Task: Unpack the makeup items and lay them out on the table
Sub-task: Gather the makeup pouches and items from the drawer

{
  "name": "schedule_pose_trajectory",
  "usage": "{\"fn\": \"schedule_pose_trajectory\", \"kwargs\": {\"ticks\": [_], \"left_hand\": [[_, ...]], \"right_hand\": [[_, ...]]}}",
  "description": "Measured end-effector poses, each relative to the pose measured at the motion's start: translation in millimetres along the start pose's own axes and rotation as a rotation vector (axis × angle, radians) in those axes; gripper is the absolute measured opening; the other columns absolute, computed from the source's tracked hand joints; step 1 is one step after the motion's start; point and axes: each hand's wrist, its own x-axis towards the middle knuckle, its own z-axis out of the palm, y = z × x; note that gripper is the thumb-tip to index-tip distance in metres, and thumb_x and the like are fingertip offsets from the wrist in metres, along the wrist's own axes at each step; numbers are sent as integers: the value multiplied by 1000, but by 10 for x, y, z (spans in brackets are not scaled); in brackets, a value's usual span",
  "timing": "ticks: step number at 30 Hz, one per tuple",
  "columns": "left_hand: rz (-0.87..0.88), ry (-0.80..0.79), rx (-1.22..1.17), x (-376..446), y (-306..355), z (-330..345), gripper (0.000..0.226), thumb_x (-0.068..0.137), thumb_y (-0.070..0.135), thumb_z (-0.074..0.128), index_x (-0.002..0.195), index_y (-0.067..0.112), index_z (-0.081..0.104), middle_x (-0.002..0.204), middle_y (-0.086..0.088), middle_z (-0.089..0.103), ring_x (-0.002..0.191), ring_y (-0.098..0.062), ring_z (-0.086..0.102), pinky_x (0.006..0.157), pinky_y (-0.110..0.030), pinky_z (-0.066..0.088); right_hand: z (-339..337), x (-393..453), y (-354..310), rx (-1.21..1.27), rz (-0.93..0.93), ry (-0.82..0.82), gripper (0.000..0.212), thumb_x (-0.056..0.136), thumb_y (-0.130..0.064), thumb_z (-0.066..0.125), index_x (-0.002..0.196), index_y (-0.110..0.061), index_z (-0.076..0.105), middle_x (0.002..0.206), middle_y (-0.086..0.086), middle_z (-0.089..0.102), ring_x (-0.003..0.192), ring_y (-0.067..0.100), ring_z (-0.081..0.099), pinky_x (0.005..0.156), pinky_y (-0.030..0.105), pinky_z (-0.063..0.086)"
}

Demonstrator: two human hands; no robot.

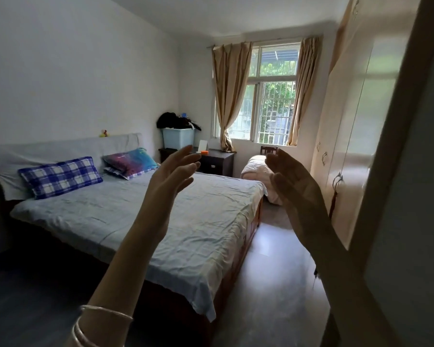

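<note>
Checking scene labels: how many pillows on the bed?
2. The blue-and-white checked pillow lies at the head of the bed, toward the left; the blue-and-purple pillow lies to its right, nearer the nightstand. None seem hidden.

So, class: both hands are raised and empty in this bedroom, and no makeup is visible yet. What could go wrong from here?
1. The dark wooden nightstand already holds a pale blue plastic bin and a small orange object, so laying-out space may be tight.
2. The left hand and right hand hold nothing; the makeup must first be found.
</note>
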Motion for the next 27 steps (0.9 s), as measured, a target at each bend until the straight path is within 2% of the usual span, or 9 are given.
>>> {"fn": "schedule_pose_trajectory", "kwargs": {"ticks": [8, 12, 15, 21, 27], "left_hand": [[4, 1, 2, 975, -593, 557, 43, 75, 35, 52, 118, 35, 51, 126, 4, 60, 118, -10, 56, 102, -34, 44], [-15, -23, 22, 1332, -917, 687, 50, 70, 42, 59, 119, 36, 52, 127, 5, 59, 118, -9, 56, 101, -34, 44], [-30, -28, 19, 1613, -1179, 757, 62, 62, 50, 59, 122, 35, 51, 127, 6, 59, 117, -8, 56, 98, -31, 45], [-56, -62, 25, 2312, -1801, 908, 63, 68, 43, 60, 128, 28, 49, 129, 2, 58, 119, -12, 55, 101, -34, 45], [-42, -107, -24, 3324, -2340, 947, 47, 74, 35, 55, 121, 33, 53, 123, 6, 61, 117, -10, 56, 100, -32, 44]], "right_hand": [[-710, 921, 599, 27, -5, 16, 86, 50, -64, 80, 123, -29, 51, 127, -12, 61, 122, 9, 55, 94, 18, 47], [-915, 1242, 928, 20, -11, 24, 84, 52, -65, 78, 123, -30, 51, 120, -18, 64, 122, 9, 55, 99, 21, 46], [-1040, 1485, 1170, 43, -2, 36, 89, 49, -64, 80, 124, -26, 52, 120, -14, 65, 121, 10, 56, 98, 20, 47], [-1270, 2042, 1759, 22, 17, 52, 88, 49, -64, 80, 124, -27, 52, 122, -13, 64, 120, 8, 57, 94, 17, 47], [-1456, 2858, 2280, 9, 16, 86, 85, 50, -59, 82, 123, -26, 54, 124, -7, 64, 119, 10, 58, 86, 15, 49]]}}
